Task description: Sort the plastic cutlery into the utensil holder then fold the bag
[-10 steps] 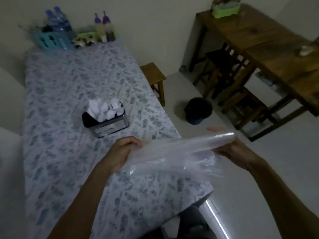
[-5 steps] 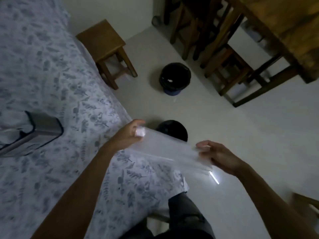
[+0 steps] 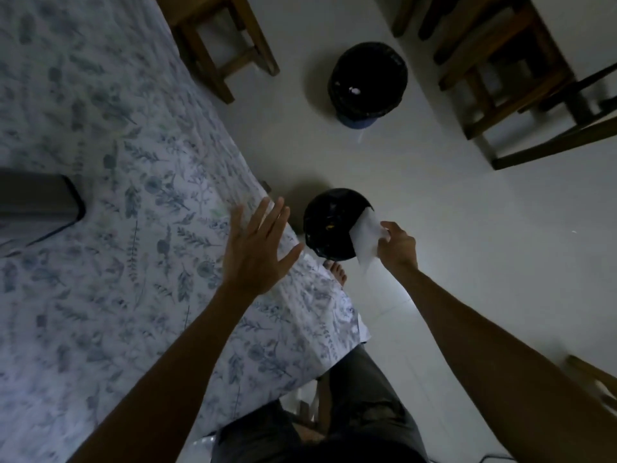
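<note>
My right hand [image 3: 397,247] pinches the folded clear plastic bag [image 3: 365,237] and holds it over the rim of a black waste bin [image 3: 329,225] on the floor beside the table. My left hand [image 3: 255,252] hovers above the table's right edge, fingers straight and spread, holding nothing. The grey metal utensil holder [image 3: 40,205] shows only in part at the left edge; the cutlery in it is out of view.
The table carries a leaf-patterned cloth [image 3: 100,262]. A second black bin [image 3: 369,83] stands farther off on the pale floor. A wooden stool [image 3: 220,38] is at the top and wooden chairs [image 3: 507,75] at the upper right. My bare foot [image 3: 337,272] is beside the near bin.
My left hand has let go of the bag and opened over the table edge. My right hand has carried the folded bag rightward over the near bin. The view has tilted farther down.
</note>
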`<state>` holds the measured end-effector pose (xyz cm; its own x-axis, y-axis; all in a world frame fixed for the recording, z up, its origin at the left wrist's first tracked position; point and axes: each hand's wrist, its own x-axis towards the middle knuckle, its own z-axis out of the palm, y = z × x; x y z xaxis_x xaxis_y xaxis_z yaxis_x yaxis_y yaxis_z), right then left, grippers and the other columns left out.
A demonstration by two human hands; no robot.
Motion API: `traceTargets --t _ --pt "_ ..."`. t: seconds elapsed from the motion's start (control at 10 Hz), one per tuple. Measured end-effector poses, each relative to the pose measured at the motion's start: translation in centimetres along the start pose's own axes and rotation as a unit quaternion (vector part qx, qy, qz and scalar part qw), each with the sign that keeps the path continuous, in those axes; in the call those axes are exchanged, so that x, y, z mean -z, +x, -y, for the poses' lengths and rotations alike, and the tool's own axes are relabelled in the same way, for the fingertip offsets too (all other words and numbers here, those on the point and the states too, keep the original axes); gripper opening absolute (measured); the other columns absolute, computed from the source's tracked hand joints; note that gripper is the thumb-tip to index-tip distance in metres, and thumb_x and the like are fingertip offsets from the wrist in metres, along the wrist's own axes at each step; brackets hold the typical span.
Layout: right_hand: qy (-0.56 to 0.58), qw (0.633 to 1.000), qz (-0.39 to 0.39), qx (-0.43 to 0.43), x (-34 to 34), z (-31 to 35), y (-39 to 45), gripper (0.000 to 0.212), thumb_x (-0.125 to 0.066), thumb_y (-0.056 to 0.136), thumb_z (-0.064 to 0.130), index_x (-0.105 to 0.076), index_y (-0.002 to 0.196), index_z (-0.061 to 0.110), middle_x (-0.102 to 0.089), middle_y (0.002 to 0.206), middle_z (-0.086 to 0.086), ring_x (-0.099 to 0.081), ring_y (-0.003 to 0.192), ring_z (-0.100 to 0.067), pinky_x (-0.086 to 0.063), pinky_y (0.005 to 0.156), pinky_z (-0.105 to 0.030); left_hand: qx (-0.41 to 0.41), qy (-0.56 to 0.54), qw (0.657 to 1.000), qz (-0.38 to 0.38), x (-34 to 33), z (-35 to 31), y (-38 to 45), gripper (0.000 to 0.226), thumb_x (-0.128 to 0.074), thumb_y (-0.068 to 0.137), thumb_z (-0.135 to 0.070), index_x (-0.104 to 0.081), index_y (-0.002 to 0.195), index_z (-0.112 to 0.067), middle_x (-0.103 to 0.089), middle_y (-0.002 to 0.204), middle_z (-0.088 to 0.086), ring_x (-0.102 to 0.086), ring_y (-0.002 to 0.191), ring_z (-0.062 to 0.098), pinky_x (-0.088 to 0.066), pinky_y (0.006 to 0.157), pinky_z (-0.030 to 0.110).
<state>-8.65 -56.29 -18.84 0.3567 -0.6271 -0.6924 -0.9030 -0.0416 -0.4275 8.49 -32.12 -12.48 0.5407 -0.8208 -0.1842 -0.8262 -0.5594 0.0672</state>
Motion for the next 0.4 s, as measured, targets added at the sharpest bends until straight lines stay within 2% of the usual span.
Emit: traceTargets --t 0.1,0.2,0.3,0.4 --pt "-0.007 1.0 0.003 -0.022 -1.5 0.1 2.2 0.051 -0.05 0.092 0.009 -0.054 0.141 0.019 -0.062 0.133 -0.017 -0.069 0.1 -0.036 -0.057 0.076 -0.031 -0.001 0.003 1.0 -0.028 -0.3 0.1 -0.2 0.071 -0.043 0.101 -0.062 -0.05 0.15 -0.01 -0.041 0.161 0.007 -0.034 0.152 0.025 -0.018 0.123 0.059" --pt "-0.023 0.999 0.04 -0.025 -2.5 0.9 3.8 0.058 -0.058 0.097 0.029 -0.04 0.151 0.021 -0.053 0.142 -0.02 -0.06 0.122 -0.04 -0.053 0.093 -0.037 0.004 0.009 1.0 -0.028 -0.6 0.1 -0.1 0.07 -0.042 0.101 -0.064 -0.053 0.148 -0.012 -0.043 0.16 0.005 -0.034 0.151 0.024 -0.018 0.123 0.058" --pt "-0.021 0.997 0.068 -0.034 -2.8 1.9 3.8 0.067 -0.057 0.097 0.045 -0.032 0.155 0.026 -0.048 0.148 -0.02 -0.055 0.128 -0.04 -0.049 0.095 -0.036 0.003 0.01 1.0 -0.021 -0.1 -0.1 0.0 0.07 -0.039 0.102 -0.064 -0.051 0.149 -0.014 -0.043 0.16 0.004 -0.033 0.152 0.023 -0.016 0.124 0.057" --pt "-0.016 0.998 0.052 -0.02 -3.1 3.0 3.2 0.061 -0.057 0.097 0.04 -0.038 0.152 0.022 -0.051 0.147 -0.016 -0.055 0.128 -0.036 -0.048 0.098 -0.033 0.015 0.009 1.0 -0.005 -0.1 -0.2 0.1 0.072 -0.034 0.102 -0.064 -0.041 0.155 -0.017 -0.036 0.164 0.003 -0.028 0.154 0.022 -0.012 0.125 0.057"
